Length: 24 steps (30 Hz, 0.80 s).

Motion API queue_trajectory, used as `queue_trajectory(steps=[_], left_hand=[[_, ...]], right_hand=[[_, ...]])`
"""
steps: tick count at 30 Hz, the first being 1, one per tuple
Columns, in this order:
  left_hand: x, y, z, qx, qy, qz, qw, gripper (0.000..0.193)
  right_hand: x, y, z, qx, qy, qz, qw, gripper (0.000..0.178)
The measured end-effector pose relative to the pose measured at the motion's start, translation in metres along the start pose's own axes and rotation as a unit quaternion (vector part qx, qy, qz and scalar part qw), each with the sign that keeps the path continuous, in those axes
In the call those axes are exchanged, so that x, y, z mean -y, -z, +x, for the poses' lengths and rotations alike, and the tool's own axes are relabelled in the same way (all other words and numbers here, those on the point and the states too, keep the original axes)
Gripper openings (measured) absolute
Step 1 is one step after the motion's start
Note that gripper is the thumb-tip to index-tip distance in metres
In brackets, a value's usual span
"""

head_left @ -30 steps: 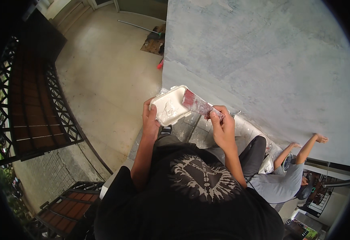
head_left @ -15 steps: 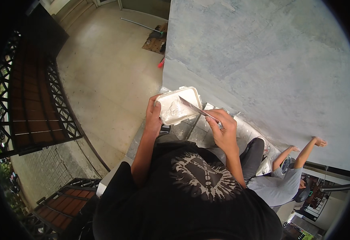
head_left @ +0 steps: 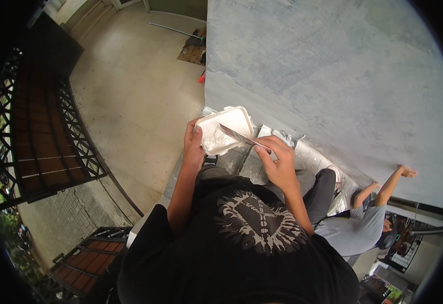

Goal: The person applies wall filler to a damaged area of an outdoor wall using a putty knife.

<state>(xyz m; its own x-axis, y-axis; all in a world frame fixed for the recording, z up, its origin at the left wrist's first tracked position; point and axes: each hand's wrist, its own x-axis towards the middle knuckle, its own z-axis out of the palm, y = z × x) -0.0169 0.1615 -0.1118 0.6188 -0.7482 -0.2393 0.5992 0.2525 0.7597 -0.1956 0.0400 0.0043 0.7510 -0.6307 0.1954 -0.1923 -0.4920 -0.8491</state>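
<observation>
My left hand (head_left: 193, 142) is closed on the left edge of a white plastic tub (head_left: 240, 114), thumb over the rim. White paste (head_left: 214, 140) lies smeared across the tub's inside. In my right hand (head_left: 278, 159) is a flat putty knife (head_left: 237, 134), pinched between thumb and fingers. Its blade slants over the rim into the tub, its tip at the paste. Whether the tip touches the bottom I cannot tell.
A large grey, patchy plastered wall (head_left: 322, 66) rises ahead and to the right. At the right a person in a grey shirt (head_left: 355, 230) reaches toward it. Grey blocks (head_left: 231, 161) lie below the tub. A black-and-brown gate (head_left: 41, 137) stands left; a long-handled tool (head_left: 173, 29) lies on the floor.
The putty knife has shifted slightly left and deeper over the tub, and the paste has been pushed toward the tub's left side. The other person's arms have moved a little.
</observation>
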Motion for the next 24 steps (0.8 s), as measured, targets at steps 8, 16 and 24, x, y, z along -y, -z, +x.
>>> queue_trajectory(steps=[8,16,24], left_hand=[[0.009,0.051,-0.017,-0.011,-0.003,-0.032,0.999,0.054],[-0.01,0.127,-0.031,-0.064,0.002,-0.006,0.998,0.062],[-0.028,0.175,-0.041,-0.076,-0.001,0.017,0.997,0.074]], right_hand=[[0.008,-0.049,-0.005,0.003,-0.02,0.009,1.0,0.016],[0.028,-0.137,0.007,0.043,-0.011,0.0,0.999,0.018],[0.025,-0.191,0.027,0.131,0.043,-0.098,0.986,0.012]])
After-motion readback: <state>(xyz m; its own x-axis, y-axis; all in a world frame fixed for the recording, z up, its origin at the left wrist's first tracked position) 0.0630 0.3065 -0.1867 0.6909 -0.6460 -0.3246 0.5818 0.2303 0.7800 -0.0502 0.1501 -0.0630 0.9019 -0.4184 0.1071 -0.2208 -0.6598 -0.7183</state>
